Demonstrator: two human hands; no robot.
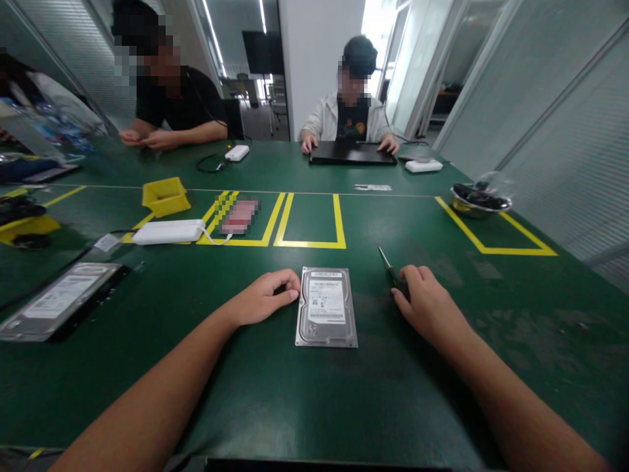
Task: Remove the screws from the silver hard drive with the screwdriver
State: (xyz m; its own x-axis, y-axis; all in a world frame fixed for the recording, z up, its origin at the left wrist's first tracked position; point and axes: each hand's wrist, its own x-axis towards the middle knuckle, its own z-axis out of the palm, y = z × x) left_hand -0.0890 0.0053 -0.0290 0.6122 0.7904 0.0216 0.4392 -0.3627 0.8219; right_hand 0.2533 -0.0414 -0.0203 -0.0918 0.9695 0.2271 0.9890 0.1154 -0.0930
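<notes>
A hard drive (326,307) lies label side up on the green table, straight in front of me. My left hand (265,296) is at its left edge, fingers curled with the tips by the metal side; whether they press on it is hard to see. To the right of the drive, my right hand (423,300) is closed around the dark handle of a screwdriver (386,261). Its thin metal shaft points away from me and slightly left, apart from the drive.
A second hard drive (63,298) lies at left. Beyond stand a white power bank (168,231), a yellow bin (166,196) and a metal bowl (479,208) of dark parts. Yellow tape (314,244) marks the table. Across it, one person holds a black laptop (352,153); others sit left.
</notes>
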